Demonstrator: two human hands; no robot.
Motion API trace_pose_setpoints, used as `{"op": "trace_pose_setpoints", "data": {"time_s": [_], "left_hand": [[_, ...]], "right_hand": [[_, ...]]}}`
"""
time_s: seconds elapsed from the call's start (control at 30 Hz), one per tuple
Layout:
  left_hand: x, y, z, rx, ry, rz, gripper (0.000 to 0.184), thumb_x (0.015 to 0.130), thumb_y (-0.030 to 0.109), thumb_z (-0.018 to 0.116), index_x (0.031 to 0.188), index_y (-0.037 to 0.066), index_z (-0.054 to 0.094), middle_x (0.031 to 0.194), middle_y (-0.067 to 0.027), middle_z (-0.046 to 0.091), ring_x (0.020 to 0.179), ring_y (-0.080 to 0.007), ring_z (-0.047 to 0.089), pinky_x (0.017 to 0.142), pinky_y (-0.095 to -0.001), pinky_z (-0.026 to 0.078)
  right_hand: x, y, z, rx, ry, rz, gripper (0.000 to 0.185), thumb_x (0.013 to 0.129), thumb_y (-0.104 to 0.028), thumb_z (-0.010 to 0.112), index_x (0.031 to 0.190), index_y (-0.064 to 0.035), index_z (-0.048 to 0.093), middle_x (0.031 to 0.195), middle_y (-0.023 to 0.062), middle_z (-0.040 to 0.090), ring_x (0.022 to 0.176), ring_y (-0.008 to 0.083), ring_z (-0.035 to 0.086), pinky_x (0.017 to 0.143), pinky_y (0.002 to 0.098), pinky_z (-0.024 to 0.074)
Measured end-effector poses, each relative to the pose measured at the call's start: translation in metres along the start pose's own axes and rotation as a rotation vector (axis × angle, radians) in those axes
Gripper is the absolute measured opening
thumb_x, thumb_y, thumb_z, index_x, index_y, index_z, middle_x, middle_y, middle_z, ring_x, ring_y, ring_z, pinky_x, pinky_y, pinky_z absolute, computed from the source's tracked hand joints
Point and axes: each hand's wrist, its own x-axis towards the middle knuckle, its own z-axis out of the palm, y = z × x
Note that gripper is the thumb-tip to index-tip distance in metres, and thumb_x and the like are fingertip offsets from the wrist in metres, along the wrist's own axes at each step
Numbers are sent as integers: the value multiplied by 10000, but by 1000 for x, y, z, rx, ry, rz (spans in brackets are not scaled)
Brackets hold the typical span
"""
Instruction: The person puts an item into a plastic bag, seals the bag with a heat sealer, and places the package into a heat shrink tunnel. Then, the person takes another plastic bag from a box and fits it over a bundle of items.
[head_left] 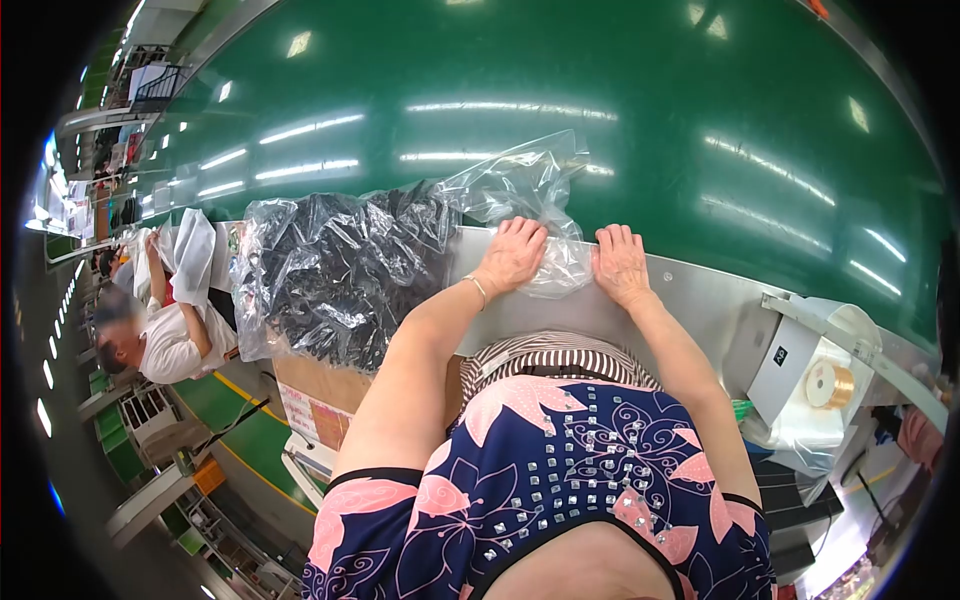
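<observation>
A clear plastic bag [530, 185] lies over the edge of the green table, its lower part hanging on the metal rim. My left hand [513, 253] rests on the bag at the rim, fingers bent over the edge and close together. To its right, my right hand [620, 262] lies at the same rim beside the bag's right side, its fingers curled over. Whether either hand pinches the film cannot be made out. Left of my left arm is a large clear bag with dark contents [350, 270], near the clear bag.
The green table [640, 60] reflects ceiling lights. On the right are a white box [790, 355] and a spool [829, 385] in plastic. A cardboard box [325, 385] stands below the dark bundle. A co-worker [175, 340] is at the left, holding white material.
</observation>
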Motion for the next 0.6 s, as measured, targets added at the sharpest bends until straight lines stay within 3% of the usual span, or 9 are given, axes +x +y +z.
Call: {"op": "trace_pose_setpoints", "data": {"time_s": [0.53, 0.6], "left_hand": [[-1, -2, 3, -8, -38, -25, 275, 787, 126, 579, 1044, 41, 532, 1005, -111, 534, 947, -281, 496, 824, -404, 390], [-1, -2, 4, 23, 7, 0, 229, 817, 169, 566, 1011, 47, 556, 949, -96, 531, 903, -259, 494, 790, -386, 389]], "right_hand": [[0, 0, -1, 9, -35, 7, 186, 794, -163, 577, 936, -62, 511, 914, 100, 483, 894, 259, 479, 748, 389, 384], [0, 0, 0, 12, -37, 7, 187, 794, -163, 577, 936, -62, 510, 913, 100, 483, 894, 259, 479, 747, 389, 383]]}}
